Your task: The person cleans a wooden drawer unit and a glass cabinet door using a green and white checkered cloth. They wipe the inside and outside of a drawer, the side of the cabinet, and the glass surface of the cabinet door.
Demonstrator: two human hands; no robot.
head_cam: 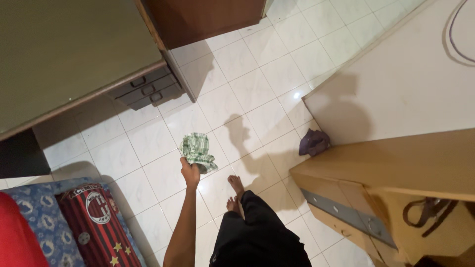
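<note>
My left hand [190, 172] is stretched out over the white tiled floor [257, 79] and grips a crumpled green and white cloth [197, 149] that sticks up from my fist. My arm comes up from the bottom of the view beside my leg in black trousers and my bare foot [235, 186]. My right hand is out of view.
A desk with a drawer stack [146, 90] stands at top left. A striped red and black pillow [97, 222] lies on a blue patterned bed at bottom left. A wooden cabinet [396, 168] stands at right, with a purple cloth [313, 142] on the floor beside it.
</note>
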